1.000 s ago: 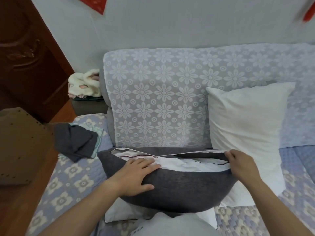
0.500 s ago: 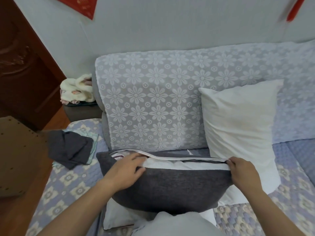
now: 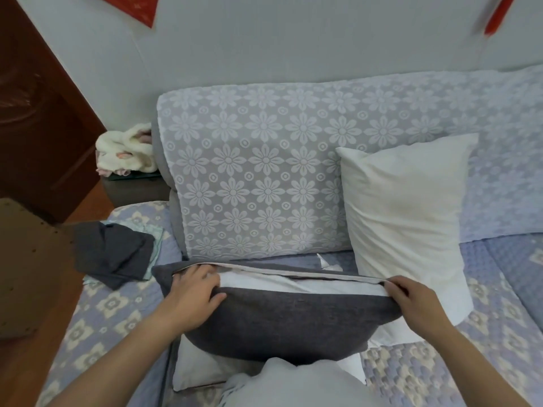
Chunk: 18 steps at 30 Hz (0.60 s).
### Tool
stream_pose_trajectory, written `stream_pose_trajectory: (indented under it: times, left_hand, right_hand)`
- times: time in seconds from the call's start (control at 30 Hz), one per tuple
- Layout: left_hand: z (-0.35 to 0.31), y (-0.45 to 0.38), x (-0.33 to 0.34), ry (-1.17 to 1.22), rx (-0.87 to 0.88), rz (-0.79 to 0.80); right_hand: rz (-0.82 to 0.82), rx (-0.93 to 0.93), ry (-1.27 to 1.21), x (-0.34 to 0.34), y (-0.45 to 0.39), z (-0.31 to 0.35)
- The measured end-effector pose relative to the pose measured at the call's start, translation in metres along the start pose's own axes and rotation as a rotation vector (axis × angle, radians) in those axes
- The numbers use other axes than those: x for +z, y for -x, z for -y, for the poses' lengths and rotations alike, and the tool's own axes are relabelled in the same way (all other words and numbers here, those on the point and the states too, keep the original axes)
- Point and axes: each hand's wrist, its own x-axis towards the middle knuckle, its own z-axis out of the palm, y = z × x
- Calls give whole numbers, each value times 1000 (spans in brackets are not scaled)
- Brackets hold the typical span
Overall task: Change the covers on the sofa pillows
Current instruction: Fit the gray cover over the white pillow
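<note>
A pillow in a dark grey cover [image 3: 288, 321] lies on the sofa seat in front of me, its top edge open and the white insert [image 3: 293, 286] showing. My left hand [image 3: 191, 298] grips the left end of the opening, fingers curled over the near edge of the cover. My right hand [image 3: 411, 301] pinches the right end of the opening. A bare white pillow [image 3: 402, 210] leans upright against the backrest to the right. Another white pillow [image 3: 199, 368] lies under the grey one. A folded dark grey cover [image 3: 111, 254] lies on the seat at the left.
The sofa backrest [image 3: 264, 177] has a white floral lace throw; the seat [image 3: 102, 312] has a blue patterned quilt. A cream plush bundle [image 3: 123, 151] sits on a side table at the left. A brown board [image 3: 26, 268] and dark wooden door [image 3: 38, 107] stand at the left.
My left hand slid left along the opening and now curls over the cover's near edge. The opening has narrowed, with the cover's edges drawn closer over the insert.
</note>
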Motion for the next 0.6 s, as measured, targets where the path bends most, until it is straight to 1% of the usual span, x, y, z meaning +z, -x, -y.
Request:
stream_pose_trajectory:
  times: [0.03, 0.1, 0.17, 0.23, 0.27, 0.33, 0.43, 0.5, 0.53, 0.6]
  left_hand:
    - [-3, 2, -1, 5, -2, 0]
    - [-12, 7, -8, 39, 49, -25]
    - [-20, 15, -18, 137, 68, -46]
    - [-19, 21, -21, 172, 12, -52]
    - [-17, 25, -21, 180, -31, -64]
    - [-12, 32, -17, 204, -65, -141]
    - [-22, 52, -5, 206, -22, -379]
    - [-32, 68, 3, 173, -41, -475]
    - [-39, 76, 5, 138, -102, -498]
    - [-51, 83, 11, -8, -293, -492]
  right_hand:
    - [33, 5, -29, -3, 6, -5]
    - [90, 14, -96, -9, 17, -11]
    - [168, 4, -137, -18, 23, -17]
    - [240, -28, -126, -24, 28, -23]
    - [251, -48, -121, -26, 30, -26]
    - [201, -102, -100, -29, 29, -35]
    - [100, -220, 25, -30, 20, -49]
    - [81, -317, 75, -32, 15, -50]
    - [67, -365, 83, -35, 13, -50]
    - [33, -442, 59, -43, 12, -47]
